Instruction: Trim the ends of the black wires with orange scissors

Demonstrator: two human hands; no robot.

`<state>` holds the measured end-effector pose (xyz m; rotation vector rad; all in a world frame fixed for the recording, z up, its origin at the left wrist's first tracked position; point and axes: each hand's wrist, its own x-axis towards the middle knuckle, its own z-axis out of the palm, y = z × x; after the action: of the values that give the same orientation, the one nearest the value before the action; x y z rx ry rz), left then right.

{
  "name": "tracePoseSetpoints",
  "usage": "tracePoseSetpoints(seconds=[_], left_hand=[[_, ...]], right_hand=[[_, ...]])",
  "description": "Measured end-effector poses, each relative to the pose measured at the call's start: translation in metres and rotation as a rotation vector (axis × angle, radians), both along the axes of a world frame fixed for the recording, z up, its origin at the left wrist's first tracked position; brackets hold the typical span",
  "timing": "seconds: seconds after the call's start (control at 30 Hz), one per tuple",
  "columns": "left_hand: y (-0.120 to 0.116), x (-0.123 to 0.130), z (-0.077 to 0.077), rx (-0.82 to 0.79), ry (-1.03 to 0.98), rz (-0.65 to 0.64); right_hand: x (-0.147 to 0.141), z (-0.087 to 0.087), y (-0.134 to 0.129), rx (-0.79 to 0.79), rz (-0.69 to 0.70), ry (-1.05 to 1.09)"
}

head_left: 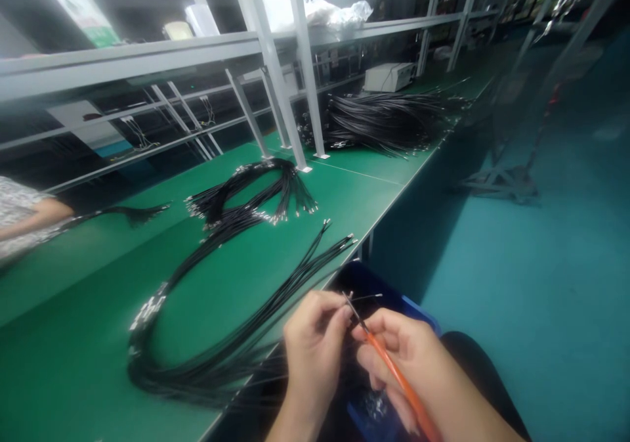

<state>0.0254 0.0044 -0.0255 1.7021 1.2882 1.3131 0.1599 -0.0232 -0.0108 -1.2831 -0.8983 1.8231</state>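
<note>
My left hand is closed in a pinch on the end of a thin black cable, close to the table's edge. My right hand grips a slim tool with a long orange handle; its exact kind is hard to make out. The tool's narrow metal tip meets the cable end at my left fingertips. Beyond the fingers sticks out a thin wire with a pale tip. A curved bundle of black cables with metal ends lies on the green tabletop to the left.
Below my hands is a blue bin with small shiny pieces inside. More cable bundles lie farther back, with a large pile near a white box. Shelf posts rise from the table. Another person's arm is at the left.
</note>
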Motion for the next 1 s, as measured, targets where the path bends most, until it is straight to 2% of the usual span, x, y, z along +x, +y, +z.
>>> tracePoseSetpoints(seconds=[0.17,0.3,0.43,0.53,0.77,0.9,1.0], left_hand=[[0.002,0.001,0.004,0.041,0.080,0.033],[0.002,0.004,0.007,0.110,0.201,0.055],[-0.001,0.010,0.006,0.214,0.262,0.021],[-0.002,0.013,0.006,0.258,0.296,0.016],[-0.006,0.020,0.007,0.309,0.397,0.051],[-0.003,0.016,0.011,0.114,0.277,0.029],[0.002,0.009,0.017,-0.071,0.133,-0.023]], right_hand=[[0.004,-0.006,-0.007,0.161,-0.055,-0.090],[0.007,-0.010,-0.006,0.259,-0.237,-0.077],[0.007,0.000,0.003,0.321,-0.463,-0.060],[0.003,0.006,0.009,0.357,-0.544,0.006],[-0.008,0.000,0.014,0.390,-0.615,-0.009],[-0.002,-0.003,0.012,0.411,-0.549,-0.070],[0.015,-0.001,0.008,0.415,-0.404,-0.077]])
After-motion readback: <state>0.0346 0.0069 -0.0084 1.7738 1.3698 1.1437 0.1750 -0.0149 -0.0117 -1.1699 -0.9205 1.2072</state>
